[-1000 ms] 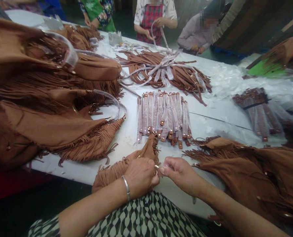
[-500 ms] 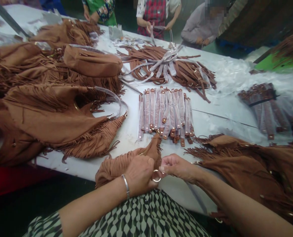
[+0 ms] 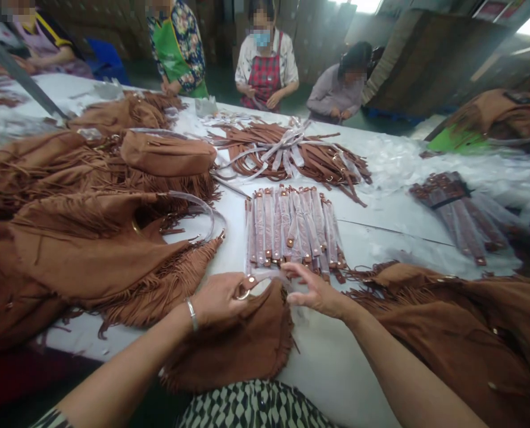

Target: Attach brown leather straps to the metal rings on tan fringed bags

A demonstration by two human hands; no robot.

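Note:
A brown fringed handbag [image 3: 242,351] lies at the table's front edge, right before me. My left hand [image 3: 220,299] is closed at its upper left side, gripping a handle end by a metal ring [image 3: 244,294]. From there a short plastic-wrapped handle arcs over the bag's opening toward the right. My right hand [image 3: 316,292] is beside the bag's upper right corner, fingers apart; whether a fingertip touches the handle I cannot tell. Just beyond both hands lies a row of short brown straps [image 3: 287,229] in clear plastic, with studded ends.
More fringed bags lie at left [image 3: 99,249] and right [image 3: 452,321]. Long loose straps [image 3: 265,148] are heaped farther back. A banded strap bundle [image 3: 456,208] rests on the right near crumpled clear plastic [image 3: 407,160]. Several people stand across the table [image 3: 358,238].
The bag has swung round and now lies broadside, its opening facing up. My left hand moved left with the ring, while my right hand let go and spread its fingers. The view tilted up.

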